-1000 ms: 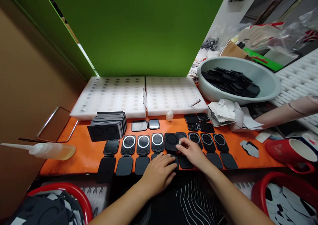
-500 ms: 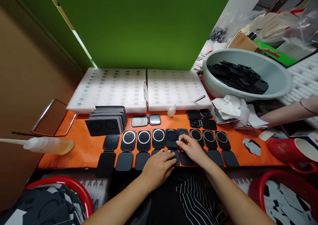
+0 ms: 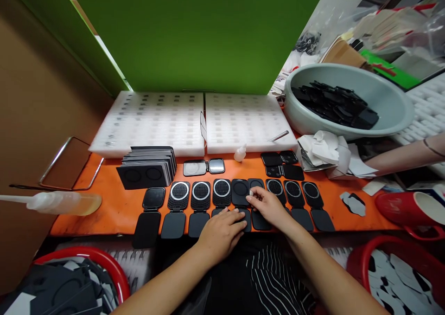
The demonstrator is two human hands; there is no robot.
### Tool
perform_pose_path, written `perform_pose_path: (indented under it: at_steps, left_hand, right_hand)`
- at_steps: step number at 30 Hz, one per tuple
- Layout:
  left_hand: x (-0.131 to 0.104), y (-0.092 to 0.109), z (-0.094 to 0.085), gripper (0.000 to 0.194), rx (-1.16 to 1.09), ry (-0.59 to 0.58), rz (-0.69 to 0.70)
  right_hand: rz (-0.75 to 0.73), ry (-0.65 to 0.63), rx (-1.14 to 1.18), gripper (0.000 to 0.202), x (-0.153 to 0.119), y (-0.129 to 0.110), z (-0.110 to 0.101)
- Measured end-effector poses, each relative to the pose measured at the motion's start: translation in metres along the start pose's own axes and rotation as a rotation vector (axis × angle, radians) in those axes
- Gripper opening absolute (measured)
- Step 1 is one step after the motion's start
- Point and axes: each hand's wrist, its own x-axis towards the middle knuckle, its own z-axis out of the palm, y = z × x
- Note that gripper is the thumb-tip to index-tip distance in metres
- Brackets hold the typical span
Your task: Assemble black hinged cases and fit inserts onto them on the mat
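A row of hinged black folding pads lies along the front of the orange table; several show a silver ring on a mesh face, like this ringed pad (image 3: 200, 192). My left hand (image 3: 222, 231) rests palm down, fingers stretched out, over the lower flaps in the middle of the row. Above its fingertips is a pad with a plain black face (image 3: 239, 190) bearing a faint circle. At that face's right edge, my right hand (image 3: 269, 207) pinches a small white piece (image 3: 251, 192) between thumb and fingers. The right hand partly hides the black pad (image 3: 256, 183) beside it.
A stack of black sheets (image 3: 142, 177), white foam trays (image 3: 149, 125) and a small dropper bottle (image 3: 240, 153) stand behind. A squeeze bottle (image 3: 66, 203) lies left. A grey basin (image 3: 392, 104) holds black parts at right. Red tubs (image 3: 118, 268) flank my lap.
The view has shifted slightly. Both hands stay at the same pads, with the right hand still pinching at the black face's edge.
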Motion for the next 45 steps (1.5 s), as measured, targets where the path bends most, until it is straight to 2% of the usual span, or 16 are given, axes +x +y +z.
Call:
perform_pose_path:
  at_steps: [12, 17, 20, 23, 27, 30, 32, 35, 37, 40, 42, 45]
  left_hand:
    - [0.000, 0.001, -0.001, 0.024, 0.013, 0.003, -0.002]
    - [0.000, 0.000, -0.001, 0.024, 0.014, -0.016, 0.000]
    - [0.000, 0.000, -0.002, 0.024, 0.017, -0.032, -0.001]
    - [0.001, -0.001, -0.002, 0.024, 0.030, -0.042, -0.002]
    - [0.001, -0.001, -0.002, 0.024, 0.042, -0.045, 0.005]
    - [0.000, 0.002, -0.002, 0.025, 0.063, -0.059, -0.001]
    - [0.001, 0.005, -0.005, 0.026, 0.084, -0.089, -0.012]
    - [0.013, 0.008, -0.018, 0.023, 0.101, -0.191, -0.037]
    - [0.030, 0.008, -0.031, 0.024, 0.129, -0.263, -0.060]
    - [0.064, 0.004, -0.048, 0.053, 0.276, -0.295, -0.135]
    - [0.086, 0.001, -0.053, 0.072, 0.372, -0.361, -0.200]
    - [0.106, 0.000, -0.053, 0.086, 0.430, -0.414, -0.243]
  right_hand:
    - [-0.027, 0.025, -0.148, 0.016, 0.002, 0.000, 0.001]
    - [-0.067, 0.029, -0.296, 0.013, 0.002, -0.008, 0.001]
    - [-0.098, 0.019, -0.439, 0.012, 0.000, -0.015, 0.001]
    - [-0.152, 0.022, -0.696, 0.013, -0.001, -0.024, 0.002]
    - [-0.150, 0.153, -1.079, 0.025, 0.009, -0.035, 0.000]
    - [-0.100, 0.220, -1.159, 0.032, 0.025, -0.040, -0.011]
    - [-0.128, 0.182, -1.152, 0.027, 0.035, -0.043, -0.025]
    - [-0.177, -0.016, -1.106, 0.026, 0.039, -0.046, -0.047]
    - [-0.184, -0.150, -1.116, 0.046, 0.036, -0.048, -0.056]
    - [-0.146, -0.225, -1.193, 0.073, 0.034, -0.052, -0.058]
    - [-0.098, -0.246, -1.215, 0.076, 0.036, -0.056, -0.055]
    - [-0.033, -0.288, -1.185, 0.078, 0.042, -0.063, -0.052]
